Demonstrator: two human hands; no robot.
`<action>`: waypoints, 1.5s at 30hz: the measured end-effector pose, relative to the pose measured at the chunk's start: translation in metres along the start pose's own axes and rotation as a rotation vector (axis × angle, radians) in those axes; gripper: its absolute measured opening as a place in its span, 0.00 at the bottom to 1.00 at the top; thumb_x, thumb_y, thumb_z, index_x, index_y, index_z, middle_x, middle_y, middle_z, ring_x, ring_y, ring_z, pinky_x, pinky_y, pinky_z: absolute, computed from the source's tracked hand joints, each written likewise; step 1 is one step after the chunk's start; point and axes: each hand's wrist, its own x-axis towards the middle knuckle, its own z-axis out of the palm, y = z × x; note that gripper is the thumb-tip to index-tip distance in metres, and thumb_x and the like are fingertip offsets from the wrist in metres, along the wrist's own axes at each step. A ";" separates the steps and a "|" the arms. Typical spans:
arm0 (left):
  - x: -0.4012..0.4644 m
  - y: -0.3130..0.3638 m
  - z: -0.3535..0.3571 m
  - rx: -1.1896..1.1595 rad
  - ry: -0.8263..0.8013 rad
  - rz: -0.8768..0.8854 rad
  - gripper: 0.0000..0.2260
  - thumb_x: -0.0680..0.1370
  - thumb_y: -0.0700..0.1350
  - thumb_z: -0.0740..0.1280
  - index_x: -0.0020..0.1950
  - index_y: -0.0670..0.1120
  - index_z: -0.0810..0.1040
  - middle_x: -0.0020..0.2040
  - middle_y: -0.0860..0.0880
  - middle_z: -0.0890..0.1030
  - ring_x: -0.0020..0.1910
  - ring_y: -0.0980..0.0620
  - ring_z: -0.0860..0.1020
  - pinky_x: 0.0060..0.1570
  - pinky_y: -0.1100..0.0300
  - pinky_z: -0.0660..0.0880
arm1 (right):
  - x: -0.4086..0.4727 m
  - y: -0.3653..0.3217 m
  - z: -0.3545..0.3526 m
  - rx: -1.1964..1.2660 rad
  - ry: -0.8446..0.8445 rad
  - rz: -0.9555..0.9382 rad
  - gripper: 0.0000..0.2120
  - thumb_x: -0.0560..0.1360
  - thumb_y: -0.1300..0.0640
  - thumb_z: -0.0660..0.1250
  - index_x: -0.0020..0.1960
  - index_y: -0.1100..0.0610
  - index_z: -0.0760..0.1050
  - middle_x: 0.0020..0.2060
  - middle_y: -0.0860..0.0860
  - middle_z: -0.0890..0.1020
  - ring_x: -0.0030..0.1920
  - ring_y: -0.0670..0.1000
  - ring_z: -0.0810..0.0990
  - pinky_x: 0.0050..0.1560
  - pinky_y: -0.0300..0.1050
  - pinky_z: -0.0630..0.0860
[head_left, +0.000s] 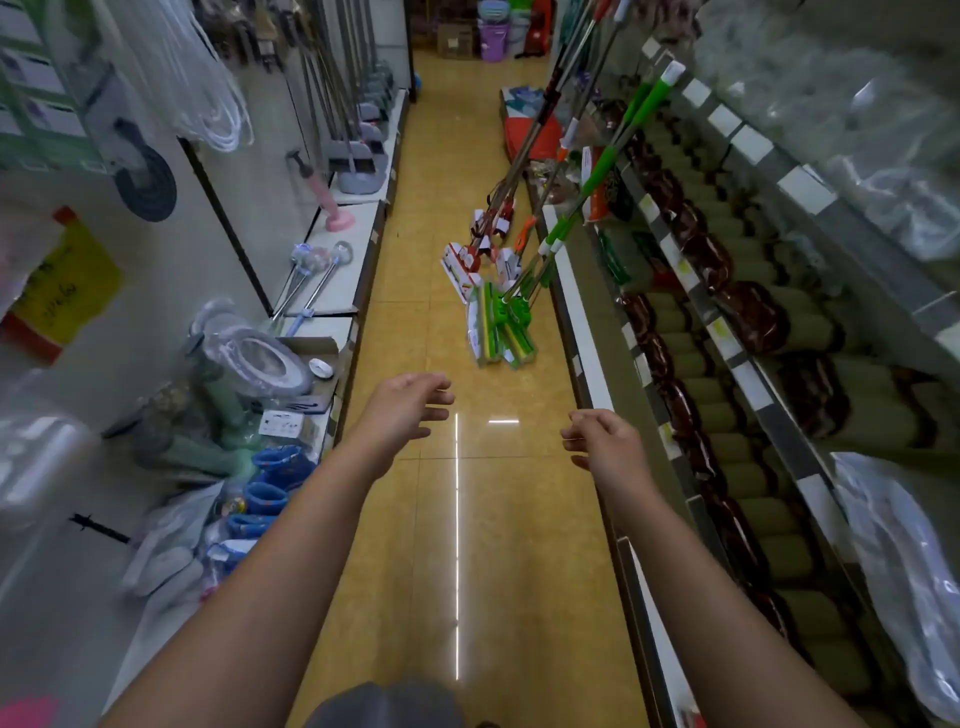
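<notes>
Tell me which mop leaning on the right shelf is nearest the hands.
The green mop: its head rests on the floor just ahead of the left hand and right hand. The red mops stand farther off.

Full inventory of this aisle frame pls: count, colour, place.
green mops: at least two, green-white, leaning on right shelf, heads on floor
red mops: several, red-white, just beyond them
plunger: one, pink, left shelf
boots: several, blue, low left shelf
bucket: one, purple, aisle's far end
packs: many, brown, right shelves
floor: one, yellow tile
left hand: one, empty, over floor
right hand: one, empty, near right shelf
</notes>
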 end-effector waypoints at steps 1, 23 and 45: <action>0.005 0.004 0.003 -0.004 0.001 0.003 0.09 0.79 0.49 0.59 0.50 0.46 0.76 0.43 0.50 0.79 0.41 0.53 0.77 0.42 0.58 0.71 | 0.006 -0.003 -0.001 0.000 0.007 -0.006 0.07 0.77 0.57 0.60 0.44 0.52 0.75 0.41 0.51 0.79 0.44 0.50 0.77 0.48 0.46 0.75; 0.344 0.205 0.026 0.091 -0.154 0.200 0.10 0.79 0.48 0.60 0.52 0.44 0.77 0.47 0.46 0.79 0.39 0.52 0.76 0.40 0.58 0.69 | 0.326 -0.151 0.036 0.047 0.228 -0.063 0.07 0.78 0.58 0.60 0.45 0.55 0.76 0.40 0.53 0.79 0.42 0.51 0.77 0.44 0.45 0.74; 0.705 0.338 0.214 0.373 -0.378 0.272 0.09 0.79 0.44 0.60 0.53 0.41 0.76 0.50 0.44 0.78 0.45 0.51 0.76 0.45 0.60 0.75 | 0.702 -0.255 -0.039 0.121 0.412 0.036 0.06 0.77 0.59 0.60 0.42 0.55 0.74 0.37 0.53 0.76 0.39 0.52 0.73 0.40 0.46 0.70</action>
